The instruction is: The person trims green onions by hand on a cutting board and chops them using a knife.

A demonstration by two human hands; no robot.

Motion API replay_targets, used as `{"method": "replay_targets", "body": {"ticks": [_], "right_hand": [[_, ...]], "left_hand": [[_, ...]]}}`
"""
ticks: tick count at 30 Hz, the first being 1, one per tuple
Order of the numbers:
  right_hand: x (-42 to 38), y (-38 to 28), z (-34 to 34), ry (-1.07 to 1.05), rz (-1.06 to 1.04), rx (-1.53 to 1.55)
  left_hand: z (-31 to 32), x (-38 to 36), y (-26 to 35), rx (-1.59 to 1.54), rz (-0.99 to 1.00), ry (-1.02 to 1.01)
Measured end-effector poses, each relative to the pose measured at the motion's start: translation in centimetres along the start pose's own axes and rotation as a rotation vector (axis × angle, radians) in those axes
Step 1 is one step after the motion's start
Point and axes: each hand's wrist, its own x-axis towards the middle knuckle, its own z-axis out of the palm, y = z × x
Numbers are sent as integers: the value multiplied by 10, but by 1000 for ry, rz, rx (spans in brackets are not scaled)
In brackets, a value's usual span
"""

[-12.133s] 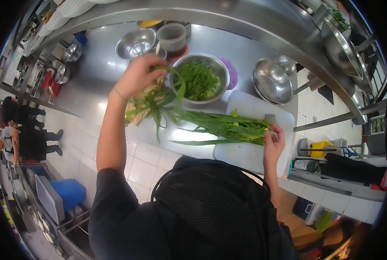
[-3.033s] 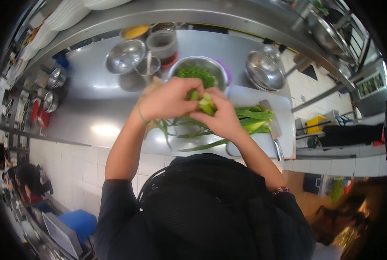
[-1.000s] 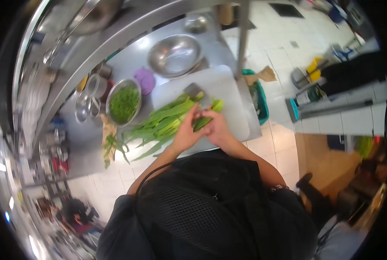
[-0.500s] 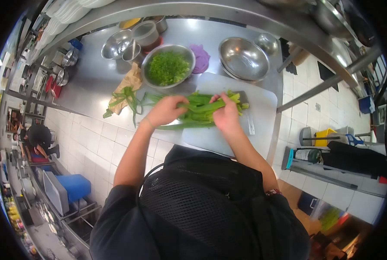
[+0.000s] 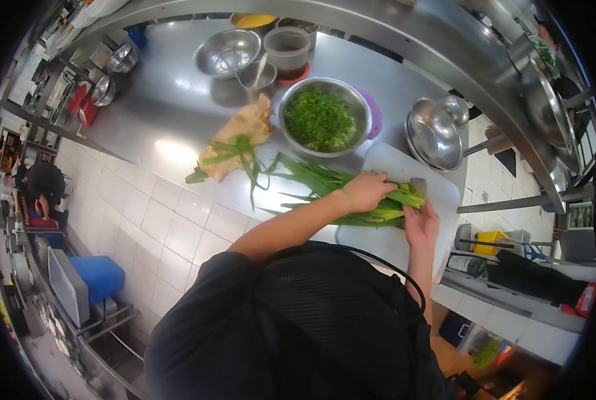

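Note:
Long spring onions (image 5: 311, 175) lie in a bunch across the white cutting board (image 5: 448, 193), their leafy tips hanging past its left side. My left hand (image 5: 368, 192) is closed around the bunch from above, near the pale cut ends. At those ends, my right hand (image 5: 423, 225) grips the stalks from the near side, its fingers partly hidden. A small grey flat piece (image 5: 418, 184) shows behind the stalks; the rest of it is covered. Just beyond the bunch stands a steel bowl (image 5: 286, 127) of chopped greens (image 5: 319, 119).
Loose green leaves (image 5: 239, 151) lie on crumpled brown paper (image 5: 248, 127) at the left. Behind are a plastic tub (image 5: 287, 50), a steel pot (image 5: 258, 81) and a steel bowl (image 5: 226, 52). Stacked steel bowls (image 5: 437, 137) stand at the right. Overhead runs a metal shelf (image 5: 378, 43).
My view has turned, so the table things appear shifted right. My left hand has moved along the spring onions toward their cut ends, close to my right hand, and the bunch is gathered tighter.

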Motion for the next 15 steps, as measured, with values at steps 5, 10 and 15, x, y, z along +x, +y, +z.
{"method": "replay_targets", "body": {"ticks": [5,10,15], "right_hand": [[-34,-34,-44,220,-258,-56],[-66,-5,-15,310,-451,-92],[-50,59,30,161,-379,-328]], "left_hand": [[-24,-36,-10,188,127,231],[-85,-135,-106,-199,-299,742],[-173,-270,-185,313,-742,788]]}}
